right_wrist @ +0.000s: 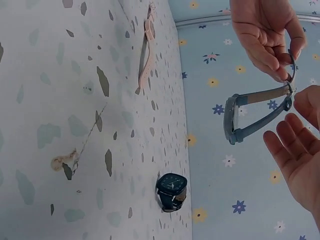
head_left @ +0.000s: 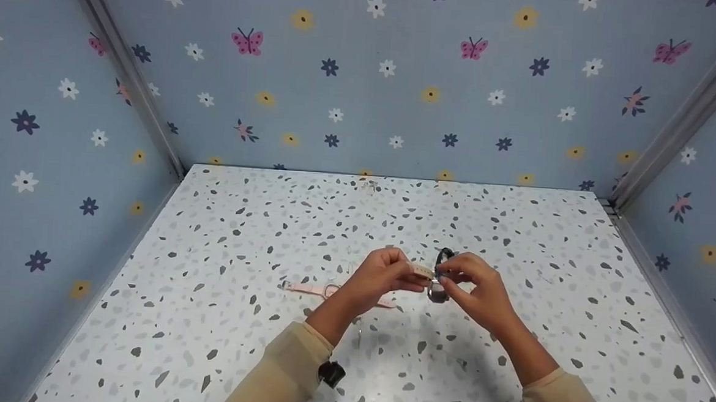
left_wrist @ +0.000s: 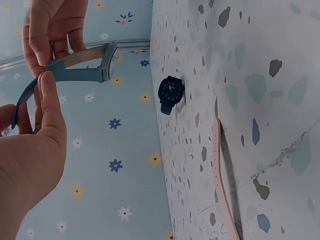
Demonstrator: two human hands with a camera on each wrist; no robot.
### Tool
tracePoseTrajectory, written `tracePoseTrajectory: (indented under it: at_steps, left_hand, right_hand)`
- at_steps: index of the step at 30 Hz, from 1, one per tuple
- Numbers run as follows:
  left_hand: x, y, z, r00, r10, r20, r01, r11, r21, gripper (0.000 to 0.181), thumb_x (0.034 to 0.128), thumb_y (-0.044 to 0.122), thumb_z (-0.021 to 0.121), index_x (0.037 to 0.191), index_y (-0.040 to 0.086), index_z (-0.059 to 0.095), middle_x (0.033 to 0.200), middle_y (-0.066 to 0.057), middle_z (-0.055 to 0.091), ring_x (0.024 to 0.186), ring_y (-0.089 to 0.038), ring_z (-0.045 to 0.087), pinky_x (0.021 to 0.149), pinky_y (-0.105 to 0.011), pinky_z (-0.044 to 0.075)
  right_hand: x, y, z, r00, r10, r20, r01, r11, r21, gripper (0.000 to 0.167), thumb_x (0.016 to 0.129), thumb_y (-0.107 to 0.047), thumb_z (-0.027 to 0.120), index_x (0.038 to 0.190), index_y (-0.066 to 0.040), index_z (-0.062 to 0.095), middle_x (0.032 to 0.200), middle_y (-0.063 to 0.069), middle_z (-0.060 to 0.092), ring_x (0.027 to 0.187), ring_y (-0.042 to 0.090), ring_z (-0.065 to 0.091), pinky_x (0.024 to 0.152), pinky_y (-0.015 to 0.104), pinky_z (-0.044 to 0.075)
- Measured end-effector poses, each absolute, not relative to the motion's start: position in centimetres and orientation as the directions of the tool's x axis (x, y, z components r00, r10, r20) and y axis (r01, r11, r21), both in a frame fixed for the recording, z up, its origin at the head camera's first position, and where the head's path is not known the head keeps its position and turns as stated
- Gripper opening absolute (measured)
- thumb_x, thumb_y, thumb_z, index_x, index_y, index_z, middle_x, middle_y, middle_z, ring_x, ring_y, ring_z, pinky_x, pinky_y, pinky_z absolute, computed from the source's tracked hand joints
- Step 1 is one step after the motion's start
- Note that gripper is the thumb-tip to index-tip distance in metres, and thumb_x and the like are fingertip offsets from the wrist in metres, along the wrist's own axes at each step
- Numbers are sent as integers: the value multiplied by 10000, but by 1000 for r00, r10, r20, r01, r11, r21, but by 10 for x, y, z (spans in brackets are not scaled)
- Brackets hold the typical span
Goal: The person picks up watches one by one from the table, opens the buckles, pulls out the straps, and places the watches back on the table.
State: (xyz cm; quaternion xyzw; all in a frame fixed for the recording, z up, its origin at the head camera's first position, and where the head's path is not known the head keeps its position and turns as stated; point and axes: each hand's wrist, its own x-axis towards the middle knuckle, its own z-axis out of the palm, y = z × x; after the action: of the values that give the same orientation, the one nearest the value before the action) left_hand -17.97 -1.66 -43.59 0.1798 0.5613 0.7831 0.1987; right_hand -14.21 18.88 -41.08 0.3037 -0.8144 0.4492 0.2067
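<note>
A wristwatch [right_wrist: 231, 120] with a dark teal strap, tan on its inner side, is held up above the table between both hands. My left hand [head_left: 385, 276] pinches the strap's free end, which sticks out past the buckle [right_wrist: 287, 104]. At the buckle, the thumb and fingers of my right hand [head_left: 476, 287] hold the strap from the other side. The strap makes a closed loop, and the watch case [left_wrist: 109, 62] hangs away from the fingers. Fingers partly hide the buckle in the head view.
A black wristwatch [left_wrist: 171, 91] stands on the speckled white table [head_left: 234, 341] beyond the hands. A pink wristwatch [head_left: 304, 288] lies stretched out to the left, partly behind the left forearm. Flower-patterned walls [head_left: 365, 73] enclose the table at the back and sides.
</note>
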Motion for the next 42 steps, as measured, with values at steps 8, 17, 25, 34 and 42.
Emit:
tracePoseTrajectory:
  at_steps: [8, 17, 25, 34, 42]
  left_hand:
    - [-177, -14, -436, -854, 518, 40, -125, -279, 952, 131, 934, -23, 462, 815, -13, 514, 1006, -266, 681, 875, -279, 710, 859, -416, 557]
    - [-179, -17, -435, -859, 510, 40, -115, -268, 957, 136, 938, -25, 456, 814, -17, 511, 1011, -263, 678, 928, -365, 690, 864, -408, 556]
    - [-179, -17, -435, -852, 522, 39, -113, -256, 960, 115, 931, -17, 471, 829, -16, 524, 1011, -255, 678, 910, -311, 702, 868, -410, 554]
    - [-179, -16, -435, -850, 526, 45, -99, -242, 965, 111, 931, -17, 473, 830, -23, 519, 1013, -264, 677, 930, -346, 696, 863, -410, 556]
    - [-180, -18, -437, -847, 531, 31, -106, -225, 969, 116, 938, -17, 473, 833, -10, 523, 1004, -243, 687, 890, -265, 704, 862, -409, 557]
  right_hand:
    - [-146, 187, -413, -698, -341, 630, -716, 359, -599, 166, 770, 156, 727, 861, 22, 693, 895, 140, 625, 727, 171, 621, 616, 290, 557]
    - [-146, 193, -417, -794, -273, 544, -606, 436, -666, 131, 785, 134, 716, 834, 25, 662, 838, 116, 659, 721, 131, 605, 601, 240, 531]
    - [-160, 208, -437, -955, -220, 200, -275, 397, -876, 121, 922, -89, 676, 1010, -5, 682, 878, 92, 678, 665, 116, 572, 511, 230, 460]
    - [-166, 215, -439, -946, -323, 17, -132, 336, -933, 358, 992, -282, 586, 1081, 56, 663, 881, 164, 682, 684, 190, 629, 486, 247, 485]
    - [-167, 217, -443, -930, -369, 0, -117, 294, -949, 294, 983, -215, 604, 1014, 69, 672, 847, 186, 668, 696, 215, 636, 593, 342, 576]
